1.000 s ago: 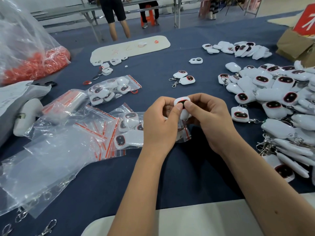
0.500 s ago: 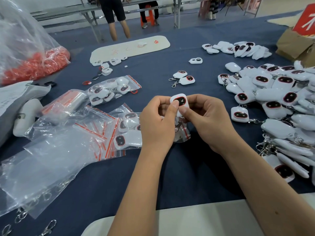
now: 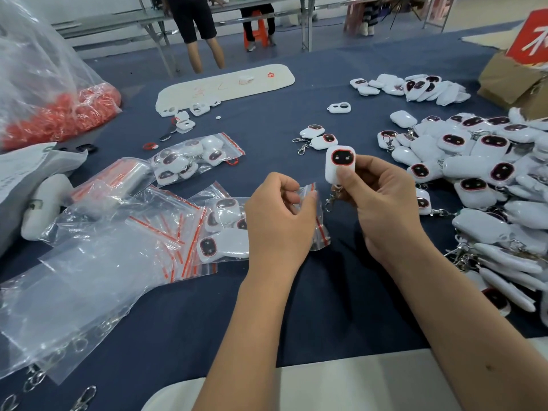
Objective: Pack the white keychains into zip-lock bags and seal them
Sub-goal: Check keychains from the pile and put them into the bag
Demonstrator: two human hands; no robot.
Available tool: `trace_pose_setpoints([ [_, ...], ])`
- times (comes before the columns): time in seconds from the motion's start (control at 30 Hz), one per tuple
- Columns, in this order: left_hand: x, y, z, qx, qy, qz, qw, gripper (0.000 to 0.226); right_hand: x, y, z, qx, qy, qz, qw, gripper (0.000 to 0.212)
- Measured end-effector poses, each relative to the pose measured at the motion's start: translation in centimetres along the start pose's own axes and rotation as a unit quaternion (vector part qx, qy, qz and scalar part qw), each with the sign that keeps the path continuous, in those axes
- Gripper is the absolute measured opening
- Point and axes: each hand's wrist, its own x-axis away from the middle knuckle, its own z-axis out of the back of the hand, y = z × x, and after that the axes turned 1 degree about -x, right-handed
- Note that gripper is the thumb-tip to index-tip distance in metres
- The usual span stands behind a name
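R hand point(image 3: 382, 203) pinches white keychain point(image 3: 340, 167) upright, clasp hanging down. L hand point(image 3: 278, 215) pinches mouth of zip-lock bag point(image 3: 318, 229), just left of and below keychain. Bag opening faces up-right; R hand nearer; insert clasp-first, prob.
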Motion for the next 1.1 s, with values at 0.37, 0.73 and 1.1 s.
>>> trace_pose_setpoints([
  [0.37,0.2,0.4,0.1,-0.037,0.008,-0.008,0.999,0.018,0.1,-0.4,-0.4,-0.176,-0.022,-0.077,0.981,0.002],
  [0.73,0.2,1.1,0.5,-0.043,0.130,-0.028,0.990,0.015,0.5,0.3,-0.4,-0.029,-0.091,-0.111,0.989,0.013],
  [1.1,1.0,2.1,0.2,0.038,0.086,-0.205,0.974,0.007,1.2,-0.3,-0.9,0.165,-0.198,-0.033,0.966,0.022],
])
